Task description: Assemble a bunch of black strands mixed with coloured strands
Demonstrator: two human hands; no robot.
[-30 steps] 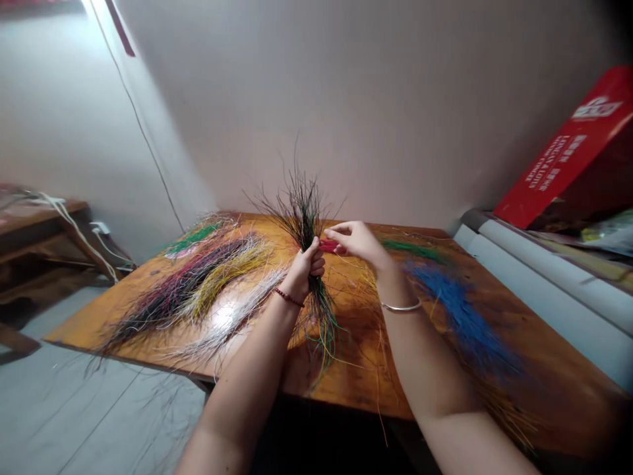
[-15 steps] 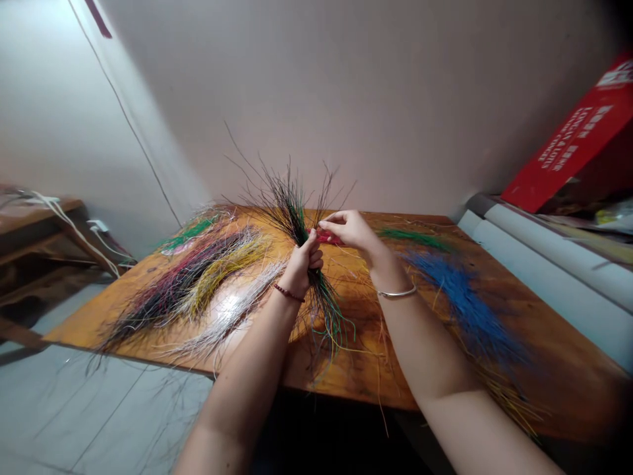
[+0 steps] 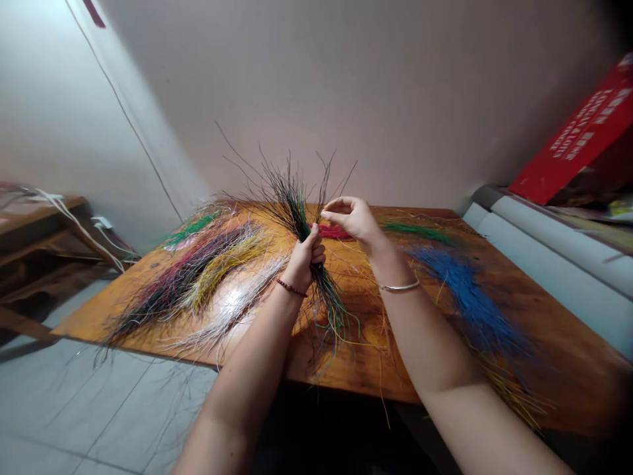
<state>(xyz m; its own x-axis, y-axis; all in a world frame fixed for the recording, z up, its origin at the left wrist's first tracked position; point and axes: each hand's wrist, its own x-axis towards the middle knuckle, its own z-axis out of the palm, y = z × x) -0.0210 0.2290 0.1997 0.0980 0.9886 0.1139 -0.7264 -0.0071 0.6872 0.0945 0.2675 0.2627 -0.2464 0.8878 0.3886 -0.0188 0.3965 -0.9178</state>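
Note:
My left hand (image 3: 310, 256) is closed around the middle of a bundle of thin wires (image 3: 289, 201), mostly black with some green. Above the fist the ends fan out; below it, black, green and yellow tails hang over the table. Just right of the bundle's top, my right hand (image 3: 349, 214) pinches thumb and forefinger together at a few black wires (image 3: 324, 178) that stand apart from the rest. What exactly lies between those fingertips is too fine to see clearly. Behind the hands lies a bunch of red wires (image 3: 336, 231), partly hidden.
On the wooden table (image 3: 356, 369) lie black and dark red wires (image 3: 182, 277), yellow wires (image 3: 225, 267) and white wires (image 3: 242, 297) at left. Blue wires (image 3: 465, 290) and green wires (image 3: 415, 231) are at right. A red box (image 3: 568, 138) rests beyond the right edge.
My right hand has risen slightly, still pinched beside the wires. My left hand keeps its grip on the bundle. The whole view has shifted a little.

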